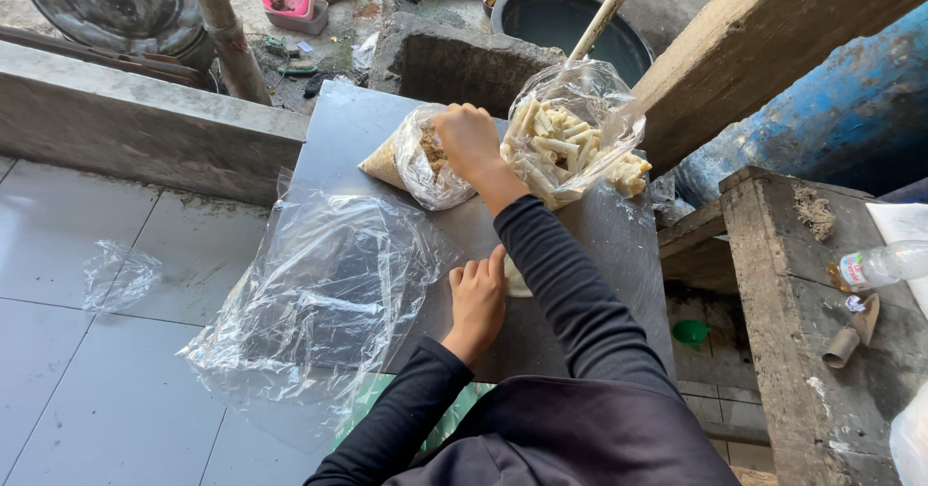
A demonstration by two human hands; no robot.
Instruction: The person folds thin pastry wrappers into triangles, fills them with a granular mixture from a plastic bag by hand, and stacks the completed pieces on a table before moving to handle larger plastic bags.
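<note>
Right hand is reaching forward, fingers curled shut into the mouth of a clear bag of brown crumbs lying on the grey metal tabletop. Just beside it, a bag of pale stick-shaped snacks is sitting, touching the wrist. Left hand is pressing flat and open on the table, beside loose plastic sheeting. Grey floor tiles are lying to the left, a concrete ledge beyond.
</note>
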